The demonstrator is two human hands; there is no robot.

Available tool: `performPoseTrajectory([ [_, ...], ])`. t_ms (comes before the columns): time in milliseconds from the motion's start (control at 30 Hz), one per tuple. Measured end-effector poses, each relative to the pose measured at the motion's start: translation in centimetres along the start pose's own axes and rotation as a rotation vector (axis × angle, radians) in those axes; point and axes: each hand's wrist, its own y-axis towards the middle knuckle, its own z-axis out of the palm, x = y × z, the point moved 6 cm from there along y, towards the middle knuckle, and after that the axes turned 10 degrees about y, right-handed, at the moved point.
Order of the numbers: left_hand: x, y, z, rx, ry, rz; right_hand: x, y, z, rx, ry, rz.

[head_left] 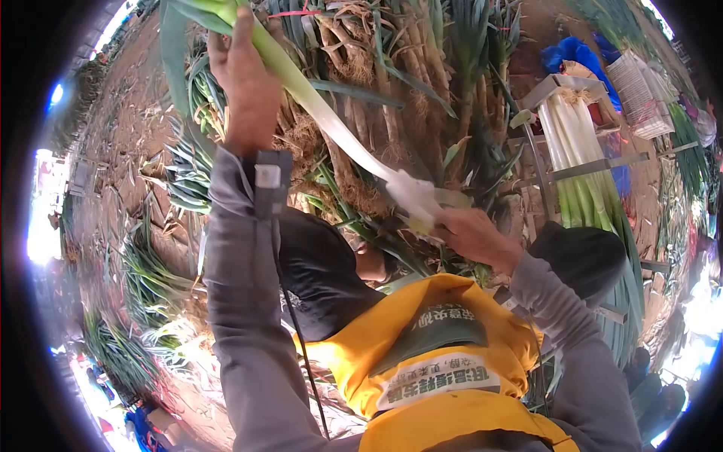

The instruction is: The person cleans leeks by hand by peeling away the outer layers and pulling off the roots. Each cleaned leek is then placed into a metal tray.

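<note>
A long leek (331,124) runs slantwise from the upper left down to the centre, its green leaves at the top and its white stalk below. My left hand (245,83) is wrapped round its green upper part. At the lower end, my right hand (474,237) has its fingers closed on a pale, partly blurred layer of leek skin (414,197) around the root end. Whether that layer is still joined to the stalk is hard to tell. Unpeeled leeks with brown roots (350,56) lie just beyond both hands.
At the right, clean white leeks (568,135) rest on a metal rack (602,166). A cardboard box (640,90) and blue plastic (576,56) are behind them. Leek bundles (120,358) and scraps lie on the ground at the left. A yellow apron (444,346) covers my lap.
</note>
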Motion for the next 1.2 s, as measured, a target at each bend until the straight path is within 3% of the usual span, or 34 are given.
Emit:
performPoseTrajectory([
  [67, 0.5, -0.3, 0.1, -0.02, 0.031, -0.086, -6.9, -2.6, 4.9, 0.085, -0.031, 0.16],
  [100, 1.9, 0.0, 0.0, -0.02, 0.027, -0.08, -6.9, -2.0, 4.6, 0.082, -0.037, 0.156],
  [167, 5.7, -1.3, -0.7, -0.071, 0.068, -0.12, -7.3, -2.7, 7.3, 0.48, -0.109, 0.306],
  [200, 4.7, -3.0, -0.4, -0.161, 0.175, -0.297, -6.4, -2.7, 6.7, 0.535, -0.115, 0.348],
  [233, 5.2, -1.6, -1.2, -0.13, 0.093, -0.261, -4.7, -2.3, 4.5, 0.37, 0.018, 0.313],
  [300, 4.8, -0.6, -3.2, 0.022, 0.277, -0.242, -1.1, -0.8, -1.0, 0.004, 0.328, 0.17],
  [333, 4.4, -0.9, -4.3, 0.132, 0.571, -0.124, -0.2, -0.1, -3.7, -0.212, 0.514, 0.076],
  [367, 4.5, -1.2, -5.0, 0.25, 0.859, 0.002, 0.1, 0.9, -4.9, -0.223, 0.512, 0.082],
  [433, 5.5, -1.0, -7.1, 0.23, 0.815, -0.075, 3.4, 2.1, -8.1, -0.49, 0.059, -0.383],
  [500, 6.5, -0.2, -9.1, 0.211, 0.816, -0.138, 2.8, 3.2, -6.4, -0.41, -0.013, -0.43],
  [567, 5.0, -1.0, -9.4, 0.21, 1.084, -0.04, -0.5, 4.1, -0.8, 0.169, 0.719, 0.179],
  [600, 5.6, -0.6, -10.5, 0.208, 1.106, 0.122, 0.9, 3.8, -1.6, 0.159, 0.63, 0.216],
  [633, 7.1, 0.2, -11.8, 0.17, 1.02, 0.135, 1.3, 4.1, -1.2, 0.177, 0.631, 0.198],
  [700, 6.9, 0.1, -9.7, 0.261, 0.548, -0.1, 2.7, 4.0, -2.2, -0.075, 1.275, -0.058],
  [733, 10.0, 1.7, -9.8, -0.14, -0.242, -0.506, 4.1, 4.4, -2.6, -0.113, 1.375, -0.01],
  [767, 8.8, 1.2, -8.5, -0.08, -0.133, -0.429, 5.5, 4.8, -3.3, -0.106, 1.371, -0.026],
  [867, 10.6, 3.6, -11.6, -0.138, -0.186, -0.42, 7.9, 5.1, -2.7, 0.122, 1.336, 0.065],
  [900, 10.5, 3.3, -12.9, -0.213, -0.069, -0.431, 8.0, 4.4, -2.4, 0.136, 1.335, 0.069],
  [967, 10.9, 2.2, -14.8, -0.286, 0.049, -0.459, 6.7, 2.1, -1.8, 0.047, 0.994, 0.293],
  [1033, 11.7, 2.2, -17.0, -0.228, 0.107, -0.473, 7.3, -0.4, -2.6, 0.02, 1.012, 0.283],
  [1067, 14.0, 3.6, -19.1, -0.335, 0.054, -0.544, 7.7, -1.3, -3.3, 0.026, 0.883, 0.247],
  [1200, 13.3, 2.4, -18.1, -0.357, 0.05, -0.604, 10.2, -3.9, -5.1, -0.057, 0.587, 0.082],
])
